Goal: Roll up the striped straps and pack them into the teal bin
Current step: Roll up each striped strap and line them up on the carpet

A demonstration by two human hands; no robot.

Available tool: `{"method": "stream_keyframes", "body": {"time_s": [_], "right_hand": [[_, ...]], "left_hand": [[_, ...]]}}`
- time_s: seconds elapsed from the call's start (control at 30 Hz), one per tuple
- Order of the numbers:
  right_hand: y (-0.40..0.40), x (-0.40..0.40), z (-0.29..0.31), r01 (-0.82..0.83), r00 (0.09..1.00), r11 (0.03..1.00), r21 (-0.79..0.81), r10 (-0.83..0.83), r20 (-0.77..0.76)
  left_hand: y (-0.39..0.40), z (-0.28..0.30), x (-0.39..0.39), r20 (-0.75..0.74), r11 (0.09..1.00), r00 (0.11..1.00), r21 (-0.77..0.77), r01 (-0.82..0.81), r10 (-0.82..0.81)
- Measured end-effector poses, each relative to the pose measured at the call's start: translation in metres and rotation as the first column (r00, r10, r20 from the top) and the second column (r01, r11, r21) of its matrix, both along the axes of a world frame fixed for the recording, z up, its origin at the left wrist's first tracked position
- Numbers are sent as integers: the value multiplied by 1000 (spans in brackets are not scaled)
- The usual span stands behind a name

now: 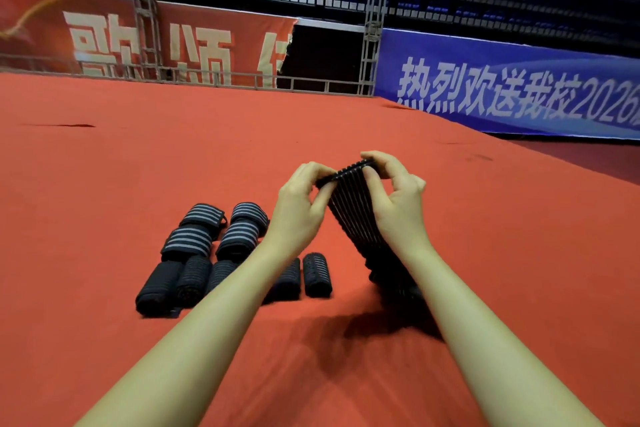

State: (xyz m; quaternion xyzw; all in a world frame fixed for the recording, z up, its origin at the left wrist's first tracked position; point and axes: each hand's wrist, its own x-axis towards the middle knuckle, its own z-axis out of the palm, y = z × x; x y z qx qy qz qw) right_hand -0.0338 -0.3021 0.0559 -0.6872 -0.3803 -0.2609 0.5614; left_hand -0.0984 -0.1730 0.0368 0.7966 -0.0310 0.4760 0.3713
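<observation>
— Strap (360,218): where's it now?
— Held up over the red carpet (519,236), its lower end bunched on the floor. Left hand (301,204) and right hand (394,194) both pinch its top edge.
— And the rolls (221,253)?
— On the carpet, left of the strap, in rows.

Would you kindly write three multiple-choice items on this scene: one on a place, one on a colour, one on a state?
1. Where do the rolled straps lie?
A. left of the left hand
B. right of the right hand
C. in a bin

2. What colour is the carpet?
A. blue
B. red
C. green

3. How is the unrolled strap held?
A. by the left hand alone
B. by the right hand alone
C. by both hands at its top end

Key: 1 A, the rolls sit on the carpet left of the left forearm; 2 B, red all round; 3 C, both hands pinch the top end.
</observation>
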Motion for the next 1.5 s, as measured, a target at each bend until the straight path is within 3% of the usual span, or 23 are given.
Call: {"method": "stream_keyframes", "body": {"time_s": [0.3, 0.47, 0.7, 0.83, 1.0, 1.23, 1.37, 1.5], "right_hand": [[-1, 17, 64, -51, 998, 989, 138, 46, 36], [-7, 17, 81, -159, 987, 968, 193, 156, 34], [-23, 20, 68, -443, 878, 892, 91, 452, -159], [-32, 22, 48, -493, 830, 867, 76, 495, -256], [-35, 21, 27, -532, 795, 846, 32, 513, -324], [-34, 24, 8, -509, 775, 857, 80, 497, -391], [-36, 27, -3, -553, 731, 826, 114, 546, -409], [-33, 28, -5, -488, 759, 865, 112, 484, -434]], "left_hand": [[1, 84, 4, 121, 991, 991, 126, 42, -57], [-1, 107, 1, 113, 993, 987, 47, 112, -117], [15, 99, -6, -200, 942, 921, -47, 332, -335], [19, 81, -9, -285, 912, 866, -153, 381, -410], [18, 55, -17, -231, 814, 801, -356, 458, -552], [20, 33, -11, -155, 763, 806, -462, 451, -570], [18, 24, -6, -172, 800, 841, -452, 395, -513], [21, 22, -3, -218, 814, 849, -470, 340, -481]]}}
